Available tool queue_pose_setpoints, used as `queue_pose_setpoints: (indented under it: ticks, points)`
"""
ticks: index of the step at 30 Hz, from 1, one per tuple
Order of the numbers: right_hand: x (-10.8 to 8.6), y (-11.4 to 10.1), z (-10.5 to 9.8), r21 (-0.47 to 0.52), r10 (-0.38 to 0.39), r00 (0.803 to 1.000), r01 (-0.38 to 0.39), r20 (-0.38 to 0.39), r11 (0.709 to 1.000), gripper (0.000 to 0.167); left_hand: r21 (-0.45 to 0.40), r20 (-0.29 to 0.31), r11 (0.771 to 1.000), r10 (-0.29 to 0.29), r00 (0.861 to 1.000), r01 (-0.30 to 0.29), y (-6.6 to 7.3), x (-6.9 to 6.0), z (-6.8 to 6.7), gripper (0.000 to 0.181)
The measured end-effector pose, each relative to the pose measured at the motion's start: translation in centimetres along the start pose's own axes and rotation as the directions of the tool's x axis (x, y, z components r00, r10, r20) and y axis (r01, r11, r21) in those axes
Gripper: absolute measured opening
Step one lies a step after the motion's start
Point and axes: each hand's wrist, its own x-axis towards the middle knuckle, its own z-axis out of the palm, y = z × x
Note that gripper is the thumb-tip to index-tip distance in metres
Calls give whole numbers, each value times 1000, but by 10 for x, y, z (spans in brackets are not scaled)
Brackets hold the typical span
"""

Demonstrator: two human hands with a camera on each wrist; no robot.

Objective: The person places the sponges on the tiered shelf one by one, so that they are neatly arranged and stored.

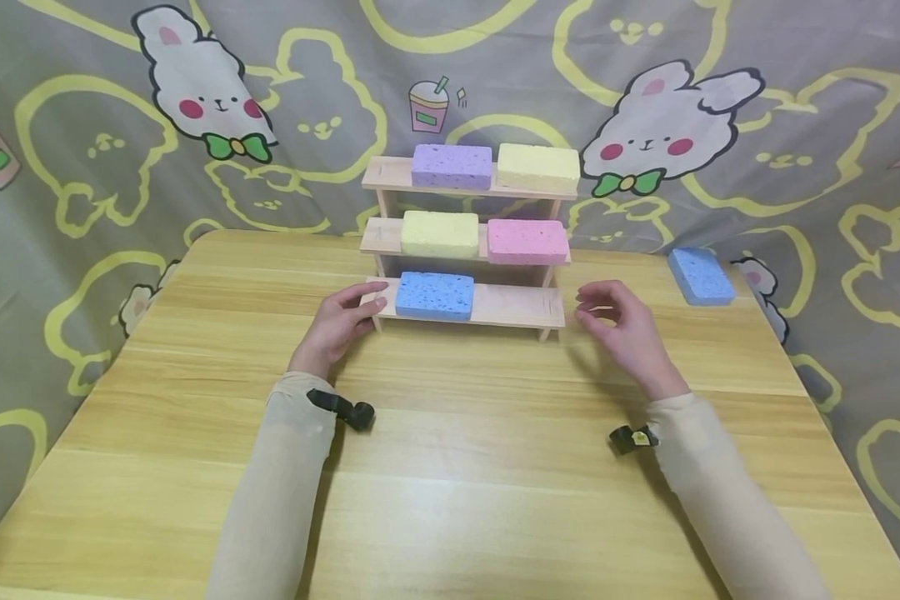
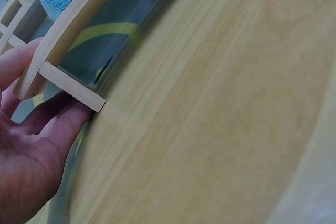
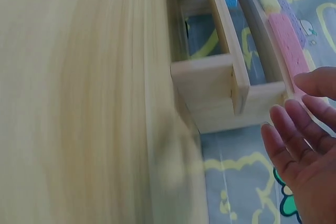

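A three-tier wooden rack [image 1: 517, 308] stands at the back of the table. My left hand [image 1: 337, 323] holds the left end of its lowest board, the thumb above and other fingers below, as the left wrist view shows. Just off the rack's right end hovers my right hand [image 1: 626, 329], fingers loosely bent around nothing. On the lowest board lies a blue sponge [image 1: 435, 296]. The middle board carries a yellow sponge [image 1: 439, 234] and a pink sponge [image 1: 528, 242]; a purple sponge [image 1: 452, 167] and another yellow sponge [image 1: 538, 167] sit on top.
Another blue sponge [image 1: 701, 277] lies at the table's back right corner. The wooden table [image 1: 450, 500] stretches out in front of the rack. Behind it hangs a grey patterned curtain [image 1: 330, 100]. Both wrists wear a small black camera on a strap.
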Motion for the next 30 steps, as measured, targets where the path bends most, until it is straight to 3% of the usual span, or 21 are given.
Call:
queue_pose_setpoints:
  ticks: [11, 30]
  points:
    - [-6, 46, -22, -12, 55, 996, -55, -63, 998, 32, 7, -9, 1000, -2, 1000, 2, 1, 0, -1, 41]
    - [-18, 65, -56, -145, 137, 982, -155, -129, 977, 29, -7, -3, 1000, -13, 1000, 13, -1, 1, -1, 43]
